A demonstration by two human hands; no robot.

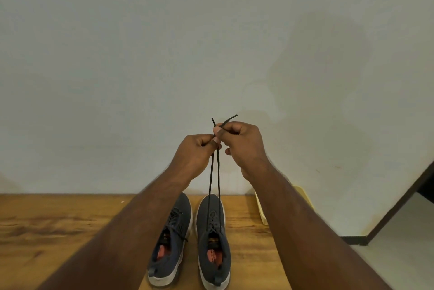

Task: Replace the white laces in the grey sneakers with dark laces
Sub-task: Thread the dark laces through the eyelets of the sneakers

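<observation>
Now you have two grey knit sneakers side by side on the wooden table (58,224) at lower centre, toes toward the wall (141,54): the left sneaker (175,214) partly behind your left forearm, the right sneaker (212,238) in plain sight. Each has a white sole and an orange insole showing in its opening, and each is threaded with a thin dark lace; the left lace (178,224) lies loose over the tongue. Both strands of the right lace (218,172) rise taut from the eyelets to mid-frame, where your left hand (196,151) pinches them between thumb and curled fingers, and your right hand (244,144), touching it, pinches the ends so two stiff tips cross above your knuckles. One pale yellow flat thing (260,207) lies at the table's right edge, mostly hidden by your right forearm.
</observation>
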